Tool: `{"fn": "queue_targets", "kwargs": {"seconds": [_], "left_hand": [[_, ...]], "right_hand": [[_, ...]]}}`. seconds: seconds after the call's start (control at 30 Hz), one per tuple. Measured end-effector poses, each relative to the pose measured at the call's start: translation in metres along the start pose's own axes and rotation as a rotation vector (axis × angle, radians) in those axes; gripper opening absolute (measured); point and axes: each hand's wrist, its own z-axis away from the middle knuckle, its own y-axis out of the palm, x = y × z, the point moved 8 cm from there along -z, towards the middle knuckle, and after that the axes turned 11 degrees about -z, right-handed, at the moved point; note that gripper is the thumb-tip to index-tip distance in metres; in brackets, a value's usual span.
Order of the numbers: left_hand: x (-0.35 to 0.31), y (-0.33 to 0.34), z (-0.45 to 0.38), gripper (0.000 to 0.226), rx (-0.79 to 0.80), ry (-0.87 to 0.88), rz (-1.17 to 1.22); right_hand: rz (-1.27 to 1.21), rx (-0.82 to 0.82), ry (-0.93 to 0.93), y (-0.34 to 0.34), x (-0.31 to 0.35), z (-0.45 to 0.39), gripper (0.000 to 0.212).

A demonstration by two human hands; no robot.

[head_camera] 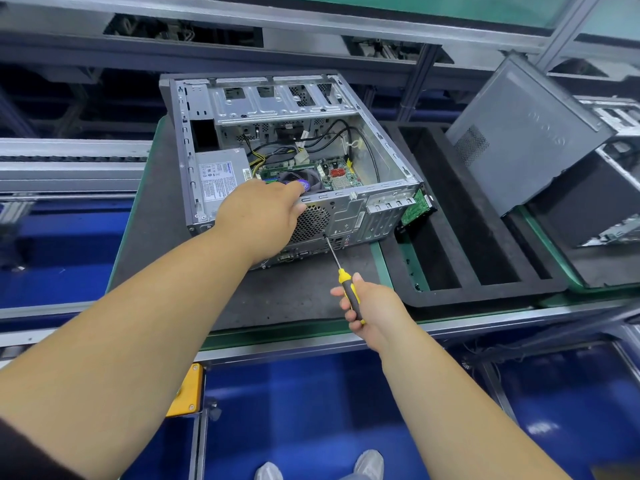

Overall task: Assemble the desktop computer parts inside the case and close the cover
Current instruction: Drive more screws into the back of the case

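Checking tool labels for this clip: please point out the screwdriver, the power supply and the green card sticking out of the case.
screwdriver point(352, 295): head view, on its yellow-black handle.
power supply point(221, 178): head view, on its labelled top face.
green card point(415, 208): head view, on the exposed board.

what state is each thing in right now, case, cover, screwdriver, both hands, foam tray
computer case: lying on its side, open, no cover on
side cover: off, leaning tilted to the right of the case
screwdriver: held, tip at the rear panel beside the fan grille
left hand: grips the rear top edge of the case
right hand: grips the screwdriver handle
foam tray: slots showing, nothing seen in them
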Motion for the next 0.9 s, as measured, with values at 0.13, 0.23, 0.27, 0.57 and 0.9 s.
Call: {"fn": "queue_targets", "kwargs": {"seconds": [0.13,0.23,0.27,0.57,0.9], "left_hand": [[0.0,-0.001,0.0,0.029,0.009,-0.007,0.006],[0.0,-0.001,0.0,0.031,0.023,-0.009,0.008],[0.0,-0.001,0.0,0.032,0.03,-0.01,0.007],[0.002,0.001,0.0,0.033,0.057,-0.034,0.022],[0.0,-0.002,0.001,0.032,0.055,-0.018,0.013]], "right_hand": [[-0.154,0.088,-0.005,0.002,-0.001,0.005,0.045],[-0.04,0.064,-0.138,-0.001,0.007,0.011,0.025],[0.033,0.025,-0.169,-0.002,0.01,0.011,0.023],[-0.101,0.08,-0.014,0.003,0.0,0.005,0.049],[0.15,-0.096,-0.302,-0.01,0.013,0.003,0.027]]}}
